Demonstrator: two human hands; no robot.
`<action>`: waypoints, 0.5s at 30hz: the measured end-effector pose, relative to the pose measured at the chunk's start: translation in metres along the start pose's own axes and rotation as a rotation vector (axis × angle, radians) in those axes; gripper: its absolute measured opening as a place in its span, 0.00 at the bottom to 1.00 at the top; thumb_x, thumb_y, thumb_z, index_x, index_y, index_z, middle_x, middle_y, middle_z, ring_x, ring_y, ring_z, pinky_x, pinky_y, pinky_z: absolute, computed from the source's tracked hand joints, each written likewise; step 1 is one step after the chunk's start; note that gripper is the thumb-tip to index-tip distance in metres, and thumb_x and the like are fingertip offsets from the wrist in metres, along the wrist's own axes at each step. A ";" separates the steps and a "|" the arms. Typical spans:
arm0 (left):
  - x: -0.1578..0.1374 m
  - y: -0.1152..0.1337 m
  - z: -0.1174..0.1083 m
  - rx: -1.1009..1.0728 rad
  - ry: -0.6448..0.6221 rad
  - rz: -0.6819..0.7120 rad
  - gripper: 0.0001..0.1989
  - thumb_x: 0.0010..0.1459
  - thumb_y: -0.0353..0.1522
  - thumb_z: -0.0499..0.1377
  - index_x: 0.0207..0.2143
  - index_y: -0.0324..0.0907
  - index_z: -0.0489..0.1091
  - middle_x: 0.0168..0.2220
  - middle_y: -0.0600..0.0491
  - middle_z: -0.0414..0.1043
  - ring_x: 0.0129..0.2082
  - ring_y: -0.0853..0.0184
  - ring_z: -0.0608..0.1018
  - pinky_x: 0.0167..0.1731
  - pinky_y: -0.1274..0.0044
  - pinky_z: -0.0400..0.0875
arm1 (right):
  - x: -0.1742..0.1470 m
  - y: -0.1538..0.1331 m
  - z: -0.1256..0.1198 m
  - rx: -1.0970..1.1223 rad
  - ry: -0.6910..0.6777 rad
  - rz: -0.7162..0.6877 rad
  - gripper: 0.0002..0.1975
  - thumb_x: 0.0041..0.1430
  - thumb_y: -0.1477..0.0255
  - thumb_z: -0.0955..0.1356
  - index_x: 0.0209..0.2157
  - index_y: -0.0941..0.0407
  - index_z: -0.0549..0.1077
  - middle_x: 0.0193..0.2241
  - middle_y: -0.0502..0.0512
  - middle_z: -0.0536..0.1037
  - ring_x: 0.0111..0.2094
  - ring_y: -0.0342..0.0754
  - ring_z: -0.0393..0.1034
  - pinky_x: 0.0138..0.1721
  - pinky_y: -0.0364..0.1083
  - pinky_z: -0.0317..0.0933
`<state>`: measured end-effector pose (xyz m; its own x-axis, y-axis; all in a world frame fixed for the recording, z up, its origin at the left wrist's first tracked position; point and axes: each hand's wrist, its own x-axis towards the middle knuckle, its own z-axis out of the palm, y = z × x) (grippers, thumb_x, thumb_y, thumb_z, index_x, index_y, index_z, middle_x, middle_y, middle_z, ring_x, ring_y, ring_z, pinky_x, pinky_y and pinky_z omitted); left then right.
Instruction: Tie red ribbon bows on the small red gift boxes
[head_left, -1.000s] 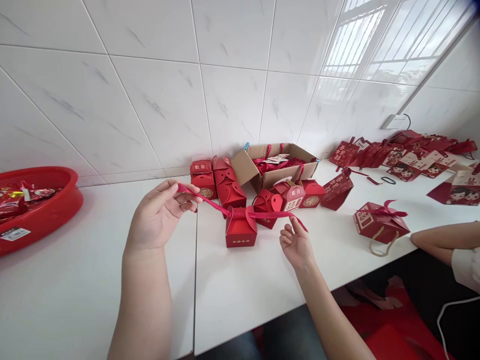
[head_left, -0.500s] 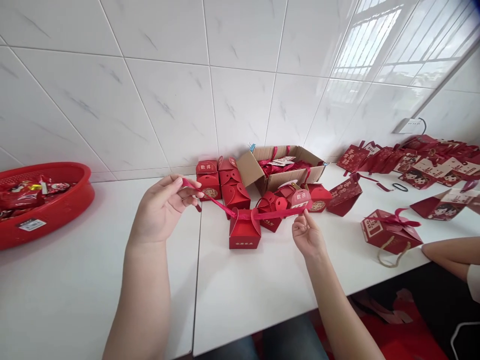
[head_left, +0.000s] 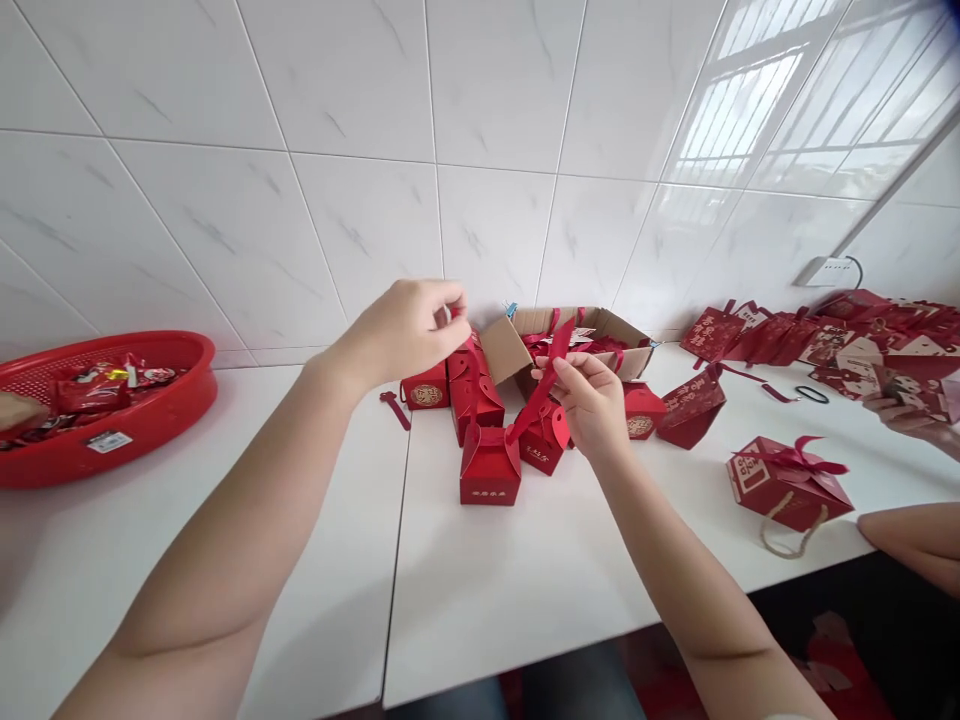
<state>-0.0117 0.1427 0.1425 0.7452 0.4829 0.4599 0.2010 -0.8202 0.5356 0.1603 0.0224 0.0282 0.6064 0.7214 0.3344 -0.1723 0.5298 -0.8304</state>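
Note:
A small red gift box (head_left: 490, 488) with gold lettering stands upright on the white table in front of me. A red ribbon (head_left: 536, 410) runs through its top, and its two ends rise up and apart. My left hand (head_left: 420, 325) is raised above the box to the left, fingers closed on one end of the ribbon. On the other side, my right hand (head_left: 596, 405) pinches the other end between thumb and fingers. A short tag-like red strip (head_left: 395, 411) lies on the table below my left forearm.
Several red boxes (head_left: 426, 390) stand behind. A cardboard carton (head_left: 636, 360) holds ribbons. At the left, another person's hand (head_left: 19, 412) reaches into a red basket (head_left: 202, 375) of packets. At the right are a bow-tied box (head_left: 787, 480) and another person's hand (head_left: 911, 415) holding a box.
Both my hands have lifted the ribbon ends from spread wide and low to higher and closer together. Another person's hand has appeared in the basket, and one at the right has picked up a box.

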 end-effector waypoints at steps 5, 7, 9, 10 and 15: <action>0.008 0.013 -0.009 0.124 -0.060 0.057 0.03 0.49 0.31 0.61 0.26 0.42 0.73 0.23 0.55 0.68 0.22 0.69 0.66 0.26 0.75 0.55 | 0.004 0.000 0.017 0.018 -0.021 -0.009 0.11 0.48 0.68 0.73 0.31 0.55 0.69 0.32 0.52 0.79 0.34 0.46 0.75 0.37 0.46 0.69; 0.010 0.014 -0.010 0.037 -0.093 0.042 0.02 0.49 0.30 0.62 0.26 0.41 0.75 0.22 0.55 0.68 0.23 0.68 0.66 0.28 0.74 0.55 | 0.006 -0.001 0.020 0.011 -0.036 -0.005 0.12 0.49 0.67 0.73 0.31 0.54 0.67 0.29 0.50 0.78 0.32 0.46 0.75 0.36 0.45 0.68; 0.013 0.014 -0.009 -0.002 -0.108 0.048 0.02 0.48 0.28 0.62 0.26 0.41 0.76 0.22 0.55 0.68 0.23 0.68 0.66 0.29 0.74 0.54 | 0.008 -0.002 0.024 -0.012 -0.058 0.000 0.13 0.50 0.65 0.72 0.32 0.54 0.65 0.26 0.48 0.77 0.30 0.45 0.75 0.35 0.45 0.68; 0.014 0.013 -0.009 -0.001 -0.107 0.057 0.03 0.48 0.27 0.62 0.27 0.41 0.76 0.22 0.55 0.68 0.23 0.68 0.65 0.30 0.74 0.54 | 0.010 -0.002 0.026 -0.024 -0.072 0.003 0.13 0.50 0.64 0.72 0.31 0.54 0.65 0.25 0.47 0.76 0.29 0.44 0.74 0.35 0.45 0.68; 0.020 0.012 -0.005 0.103 -0.123 0.118 0.06 0.51 0.28 0.59 0.30 0.42 0.77 0.25 0.55 0.72 0.21 0.70 0.66 0.28 0.74 0.57 | 0.015 -0.003 0.037 -0.019 -0.137 0.002 0.13 0.51 0.63 0.71 0.31 0.54 0.64 0.25 0.47 0.76 0.28 0.42 0.72 0.35 0.44 0.67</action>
<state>0.0020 0.1442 0.1617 0.8383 0.3454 0.4218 0.1669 -0.8991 0.4046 0.1412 0.0480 0.0516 0.4945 0.7772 0.3892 -0.1583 0.5208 -0.8389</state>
